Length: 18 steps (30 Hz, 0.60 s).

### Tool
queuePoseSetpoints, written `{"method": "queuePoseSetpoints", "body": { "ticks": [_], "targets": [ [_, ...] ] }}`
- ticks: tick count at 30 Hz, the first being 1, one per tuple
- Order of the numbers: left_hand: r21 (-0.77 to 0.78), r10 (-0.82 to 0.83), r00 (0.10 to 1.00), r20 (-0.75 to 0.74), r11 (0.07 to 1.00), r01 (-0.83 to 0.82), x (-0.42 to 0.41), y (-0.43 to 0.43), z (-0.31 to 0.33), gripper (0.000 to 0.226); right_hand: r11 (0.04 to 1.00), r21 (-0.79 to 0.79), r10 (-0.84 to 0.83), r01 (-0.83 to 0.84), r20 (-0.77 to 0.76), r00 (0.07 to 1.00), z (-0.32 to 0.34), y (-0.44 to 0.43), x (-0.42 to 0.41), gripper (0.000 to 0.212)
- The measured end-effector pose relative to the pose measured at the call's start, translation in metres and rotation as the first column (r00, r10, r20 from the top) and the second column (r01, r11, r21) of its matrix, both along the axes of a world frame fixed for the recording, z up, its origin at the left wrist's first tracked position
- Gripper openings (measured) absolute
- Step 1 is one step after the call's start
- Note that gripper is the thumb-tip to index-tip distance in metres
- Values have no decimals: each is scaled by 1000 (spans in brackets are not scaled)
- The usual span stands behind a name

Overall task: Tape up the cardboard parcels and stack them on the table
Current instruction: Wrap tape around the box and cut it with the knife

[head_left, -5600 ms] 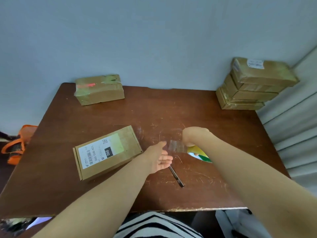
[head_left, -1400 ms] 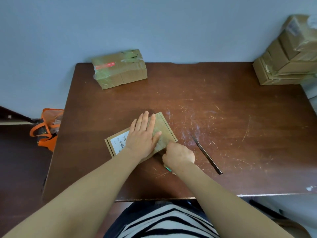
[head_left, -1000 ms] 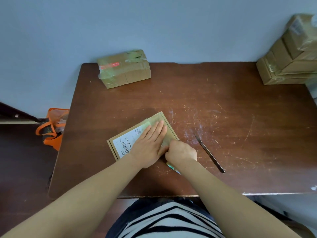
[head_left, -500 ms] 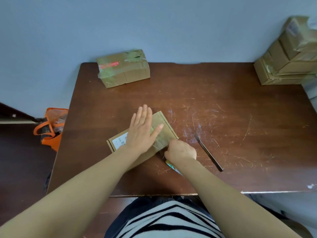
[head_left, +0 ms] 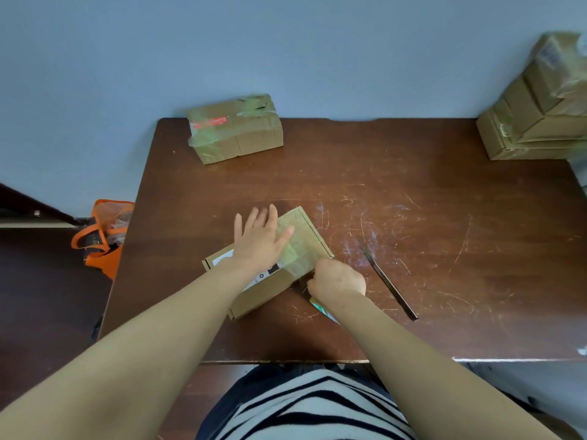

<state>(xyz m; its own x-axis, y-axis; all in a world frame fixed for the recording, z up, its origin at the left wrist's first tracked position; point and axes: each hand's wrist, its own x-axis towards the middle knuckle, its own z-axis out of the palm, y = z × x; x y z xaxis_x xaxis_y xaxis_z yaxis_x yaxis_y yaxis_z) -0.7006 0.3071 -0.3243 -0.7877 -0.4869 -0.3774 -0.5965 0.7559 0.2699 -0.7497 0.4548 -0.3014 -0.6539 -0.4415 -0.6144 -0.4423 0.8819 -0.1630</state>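
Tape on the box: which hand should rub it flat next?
Probably the left hand: it is open and flat on top of the parcel, thumb on the shiny tape, while the right hand is curled round the tape roll at the parcel's near corner.

Packing room: stacked parcels [head_left: 536,122], scratched table [head_left: 413,192].

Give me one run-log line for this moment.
left hand: flat on parcel | right hand: gripping tape roll at parcel's near edge | stack: far right
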Motion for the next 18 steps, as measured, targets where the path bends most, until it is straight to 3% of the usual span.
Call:
{"method": "queuePoseSetpoints", "body": {
  "ticks": [2, 5, 9, 14, 18],
  "targets": [
    [-168, -110, 992, -61, 981, 99, 10, 20, -3, 88, 1000, -2, -3, 3, 7, 1000, 0, -2, 0, 17],
    [-264, -281, 959, 23, 924, 277, 20, 41, -12, 89, 1000, 3, -7, 7, 21, 1000, 1, -3, 0, 25],
    [-328, -313, 949, -26, 900, 288, 29, 42, -12, 87, 1000, -1, -18, 18, 20, 1000, 0, -4, 0, 18],
    [-152, -346, 938, -33, 929, 337, 36, 38, -12, 77, 1000, 10, 3, -3, 13, 1000, 0, -3, 1, 25],
    [-40, -345, 937, -51, 938, 343, 34, 31, -9, 80, 1000, -9, 5, -5, 7, 1000, -1, -4, 0, 16]
  ]
}}
